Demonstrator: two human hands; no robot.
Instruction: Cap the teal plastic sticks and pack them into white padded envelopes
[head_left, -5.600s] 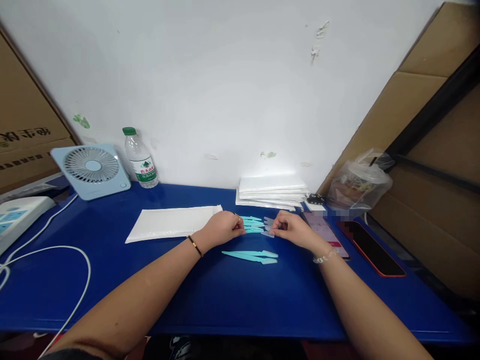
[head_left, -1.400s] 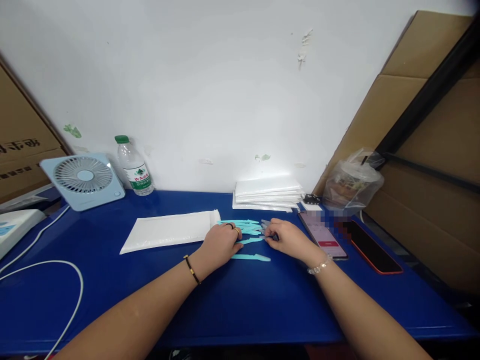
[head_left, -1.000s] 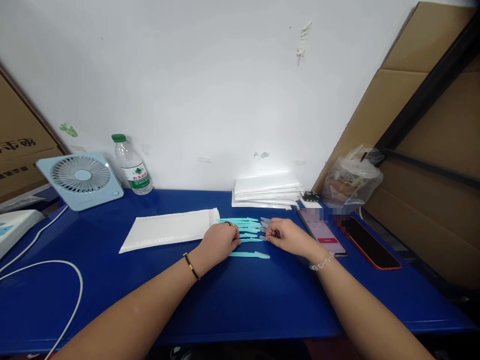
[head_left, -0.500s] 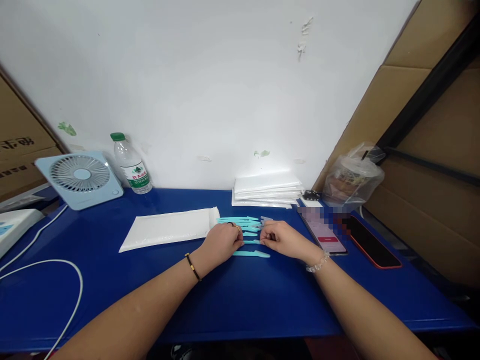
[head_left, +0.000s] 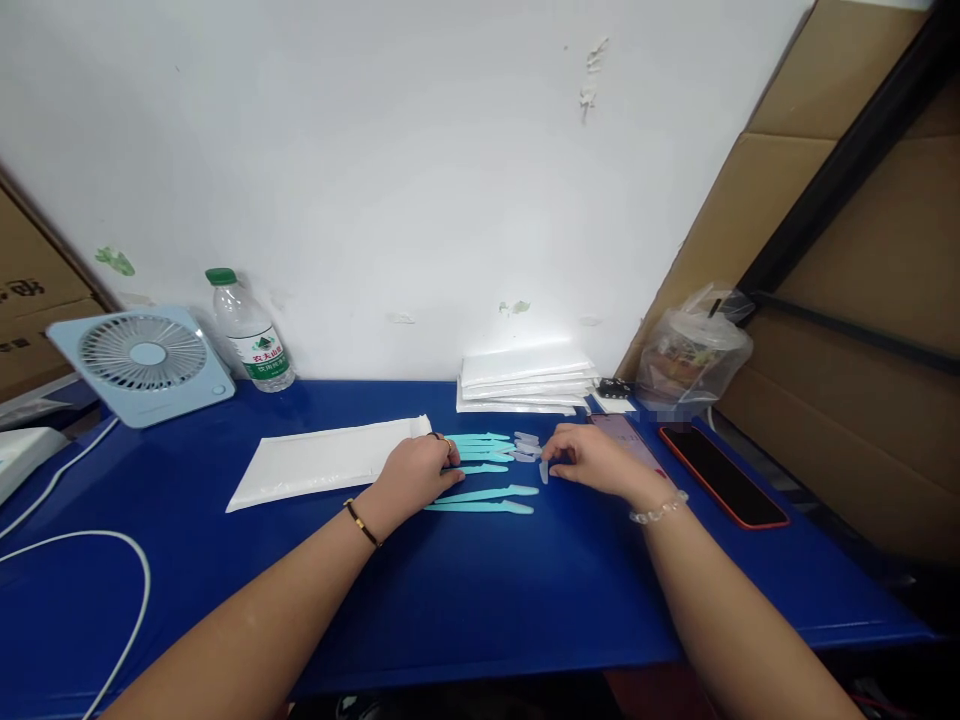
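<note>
The left hand (head_left: 414,475) is curling narrowly over turquoise razors (head_left: 487,494) lying mid-scene; I cannot tell whether it is gripping one. To their right, the right hand (head_left: 592,460) is pinching a clear cap (head_left: 544,472). At far left, a bottle (head_left: 236,312) is showing red 农夫山 lettering; a carton (head_left: 45,320) is bearing cut-off Chinese characters.

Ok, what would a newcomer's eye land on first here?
Probably the turquoise sticks, bright against the blue table, some by the left hand's fingers and two nearer the wearer. Next, likely the pale cap at the right hand. Then perhaps the light-blue fan at the left, beside the bottle.
</note>
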